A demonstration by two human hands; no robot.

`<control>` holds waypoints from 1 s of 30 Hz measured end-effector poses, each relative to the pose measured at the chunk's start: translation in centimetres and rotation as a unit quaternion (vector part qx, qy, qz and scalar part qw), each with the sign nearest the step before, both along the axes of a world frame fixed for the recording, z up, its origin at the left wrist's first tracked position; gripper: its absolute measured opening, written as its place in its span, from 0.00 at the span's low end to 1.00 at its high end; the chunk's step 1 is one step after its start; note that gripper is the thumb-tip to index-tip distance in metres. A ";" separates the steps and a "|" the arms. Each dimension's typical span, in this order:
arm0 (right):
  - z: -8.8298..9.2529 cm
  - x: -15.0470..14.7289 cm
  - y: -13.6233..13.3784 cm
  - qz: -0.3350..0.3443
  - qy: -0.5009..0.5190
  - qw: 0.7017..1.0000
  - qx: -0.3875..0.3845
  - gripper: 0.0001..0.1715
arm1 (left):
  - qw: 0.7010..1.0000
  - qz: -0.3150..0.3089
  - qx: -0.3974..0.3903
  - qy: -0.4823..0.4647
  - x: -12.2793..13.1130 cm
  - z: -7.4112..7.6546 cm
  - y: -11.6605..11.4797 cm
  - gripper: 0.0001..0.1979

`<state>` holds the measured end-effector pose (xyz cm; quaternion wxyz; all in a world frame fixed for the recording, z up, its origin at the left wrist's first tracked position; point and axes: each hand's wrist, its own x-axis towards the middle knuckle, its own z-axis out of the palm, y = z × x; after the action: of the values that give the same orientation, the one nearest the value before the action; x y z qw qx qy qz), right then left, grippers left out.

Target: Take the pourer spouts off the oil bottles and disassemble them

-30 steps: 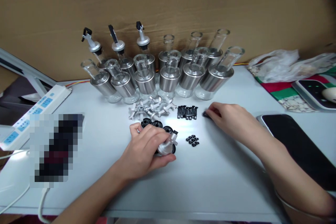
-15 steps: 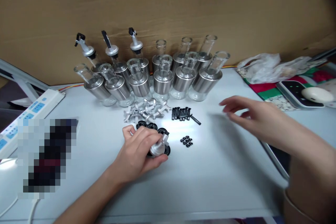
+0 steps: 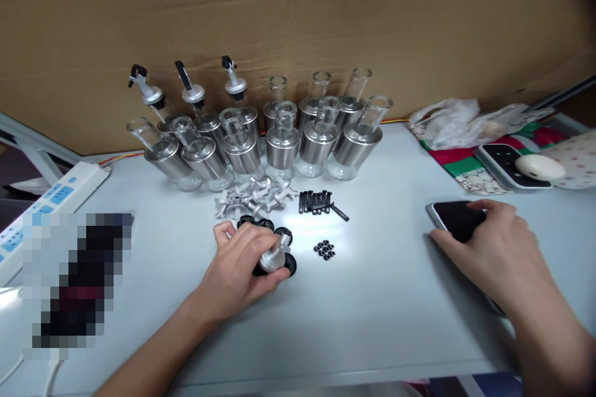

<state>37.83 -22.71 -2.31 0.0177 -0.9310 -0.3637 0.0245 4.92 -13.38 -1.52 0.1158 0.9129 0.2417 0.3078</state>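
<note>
My left hand (image 3: 242, 263) is closed around a silver bottle pourer (image 3: 274, 255), its spout pointing up between thumb and fingers. Round black stoppers (image 3: 288, 265) lie beneath and beside that hand, partly hidden. On the right, my right hand (image 3: 500, 254) is closed over a flat, dark-screened device (image 3: 456, 218) with a silver frame. Its thumb lies along the left edge and a finger reaches over the top. Silver spout pieces (image 3: 256, 197) are heaped beyond my left hand. Small black flaps (image 3: 319, 201) and short black tubes (image 3: 325, 250) lie between the hands.
Glass bottles with metal sleeves (image 3: 282, 147) stand in two rows at the back; three carry pourers (image 3: 193, 93). A power strip (image 3: 58, 198) and a blurred-out dark object (image 3: 84, 279) lie left. A plastic bag (image 3: 451, 124) and a black-topped device (image 3: 500, 164) sit right.
My right hand has come down and to the right, from in the air onto the dark-screened device. My left hand keeps the pourer in nearly the same place. The view has shifted slightly.
</note>
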 end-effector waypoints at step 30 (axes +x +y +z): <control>2.0 -12.3 6.1 0.616 0.216 0.711 0.260 0.06 | 0.998 0.060 0.013 0.001 0.2 -1.0 0.1 0.12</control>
<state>25.49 -16.56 -0.28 0.3184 -0.4283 -0.8350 0.1343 5.09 -13.27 -2.51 0.0855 0.8984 0.2922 0.3165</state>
